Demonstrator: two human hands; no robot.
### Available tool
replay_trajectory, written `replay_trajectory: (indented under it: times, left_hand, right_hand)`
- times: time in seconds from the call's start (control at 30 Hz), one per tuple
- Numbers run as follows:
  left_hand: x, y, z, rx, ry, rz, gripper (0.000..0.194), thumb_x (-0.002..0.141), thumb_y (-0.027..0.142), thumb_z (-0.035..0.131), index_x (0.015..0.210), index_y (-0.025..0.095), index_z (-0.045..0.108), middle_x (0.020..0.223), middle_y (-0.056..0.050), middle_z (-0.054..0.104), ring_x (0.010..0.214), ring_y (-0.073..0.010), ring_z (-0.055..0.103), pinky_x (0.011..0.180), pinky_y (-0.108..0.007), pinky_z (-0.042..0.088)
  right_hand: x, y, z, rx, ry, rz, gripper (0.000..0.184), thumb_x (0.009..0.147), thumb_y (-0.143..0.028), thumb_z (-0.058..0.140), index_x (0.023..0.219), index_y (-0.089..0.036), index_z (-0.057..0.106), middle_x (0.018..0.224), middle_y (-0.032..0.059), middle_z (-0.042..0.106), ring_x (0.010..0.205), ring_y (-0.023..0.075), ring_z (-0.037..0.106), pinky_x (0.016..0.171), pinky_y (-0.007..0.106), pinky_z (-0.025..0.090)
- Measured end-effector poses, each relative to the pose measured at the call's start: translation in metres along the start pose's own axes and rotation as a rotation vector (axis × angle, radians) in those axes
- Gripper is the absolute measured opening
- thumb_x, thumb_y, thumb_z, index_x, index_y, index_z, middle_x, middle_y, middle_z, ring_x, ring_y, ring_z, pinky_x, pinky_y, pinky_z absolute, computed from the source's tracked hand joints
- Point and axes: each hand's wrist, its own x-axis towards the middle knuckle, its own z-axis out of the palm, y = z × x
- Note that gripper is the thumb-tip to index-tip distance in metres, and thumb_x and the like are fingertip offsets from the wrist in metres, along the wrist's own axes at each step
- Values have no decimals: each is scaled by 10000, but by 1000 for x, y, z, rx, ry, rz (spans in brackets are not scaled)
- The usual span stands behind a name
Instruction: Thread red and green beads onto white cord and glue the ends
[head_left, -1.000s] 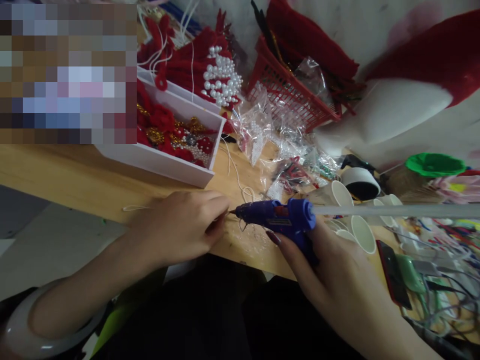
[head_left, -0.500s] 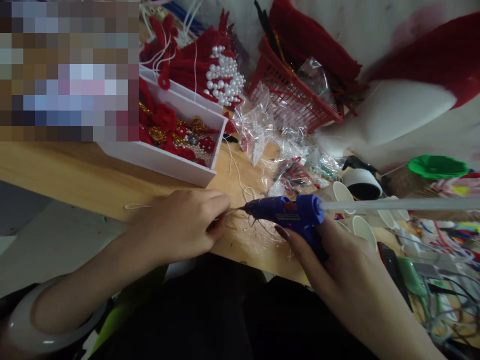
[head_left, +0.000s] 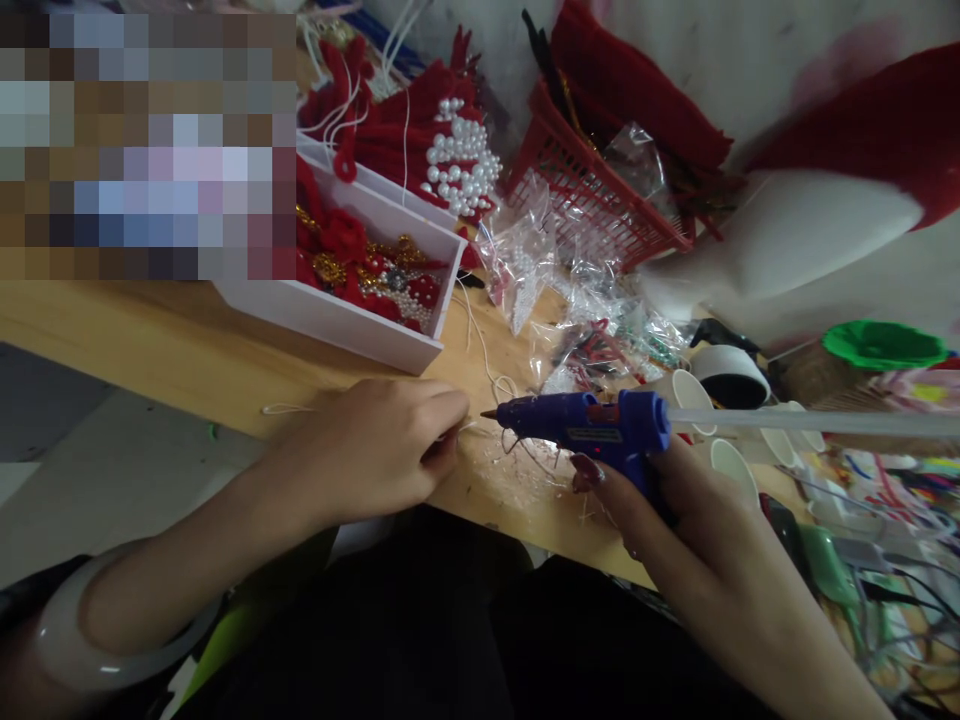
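My right hand (head_left: pixel 675 520) grips a blue hot glue gun (head_left: pixel 592 425) with a long clear glue stick (head_left: pixel 810 422) sticking out of its back. The nozzle points left, a short gap from my left fingertips. My left hand (head_left: pixel 375 450) rests on the wooden table's (head_left: pixel 150 340) front edge, fingers pinched on a small piece I cannot make out, with a thin white cord (head_left: pixel 289 409) trailing beside it. A pale bangle (head_left: pixel 67 640) sits on my left wrist.
A white tray (head_left: pixel 337 320) of red and gold ornaments stands behind my left hand. Pearl-studded red pieces (head_left: pixel 457 160), a red basket (head_left: pixel 592 190), clear bead bags (head_left: pixel 525 250), paper cups (head_left: pixel 727 465), a tape roll (head_left: pixel 731 375) and a green lid (head_left: pixel 881 345) crowd the back and right.
The glue gun has drawn back to the right, away from my left fingertips, opening a small gap. My left hand has stayed put.
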Motion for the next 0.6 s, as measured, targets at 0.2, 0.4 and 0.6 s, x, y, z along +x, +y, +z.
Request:
replay_trajectory:
  times: [0.2, 0.4, 0.6]
  left_hand:
    - [0, 0, 0, -9, 14, 12, 96, 805, 159, 510, 727, 213, 492, 720, 13, 594, 636, -163, 518, 565, -305, 273]
    - [0, 0, 0, -16, 22, 22, 105, 784, 138, 519, 712, 209, 490, 698, 12, 587, 617, -155, 505, 557, -300, 270]
    - [0, 0, -1, -13, 13, 13, 96, 791, 143, 513, 726, 212, 499, 714, 12, 598, 623, -160, 513, 556, -303, 270]
  right_hand:
    - [-1, -1, 2, 40, -15, -26, 209, 990, -378, 474, 923, -214, 584, 665, -3, 633, 549, 153, 577, 494, 254, 421]
    - [1, -3, 3, 108, -34, -36, 175, 991, -349, 492, 939, -213, 590, 690, -7, 633, 584, 145, 577, 520, 240, 436]
    - [1, -5, 1, 101, -31, -40, 180, 985, -353, 500, 917, -211, 588, 684, 1, 631, 577, 150, 576, 522, 246, 450]
